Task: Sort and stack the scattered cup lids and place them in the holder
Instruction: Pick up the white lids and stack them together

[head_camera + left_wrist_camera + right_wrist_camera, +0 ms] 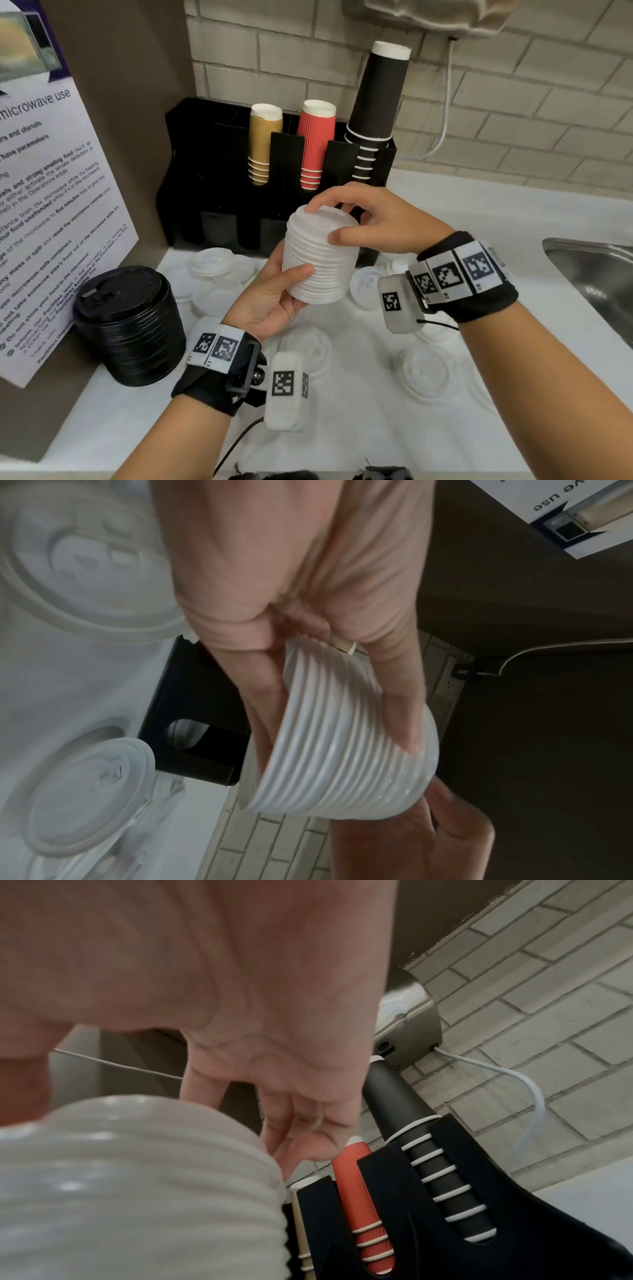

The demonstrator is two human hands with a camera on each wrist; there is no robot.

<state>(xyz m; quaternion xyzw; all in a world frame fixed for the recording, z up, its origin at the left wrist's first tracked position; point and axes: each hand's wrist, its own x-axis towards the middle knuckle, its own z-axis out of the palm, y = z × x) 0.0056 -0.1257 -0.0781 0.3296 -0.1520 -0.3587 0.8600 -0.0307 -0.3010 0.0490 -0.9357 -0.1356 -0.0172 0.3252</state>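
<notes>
The left hand [274, 298] is gripping a tall stack of nested white plastic cup lids [318, 257] from below and the side, thumb curled across its ribbed wall, holding it in the air above the white worktop [376, 428] just in front of the black slotted cup-and-lid holder [191, 171]. The right hand [370, 219] is curling over the top of the same stack, fingertips pinching the uppermost lid while the thumb is pressing its near edge. The holder is standing against the pale brick wall, carrying upside-down stacks of tan paper cups [262, 144], red ribbed cups [315, 144] and black cups [376, 109]. Loose white lids [424, 370] are lying scattered on the worktop beneath both wrists. A stack of black plastic lids [128, 325] is sitting on the worktop to the left, beside a printed microwave notice [41, 205]. A steel sink [596, 274] is showing at the right edge.
</notes>
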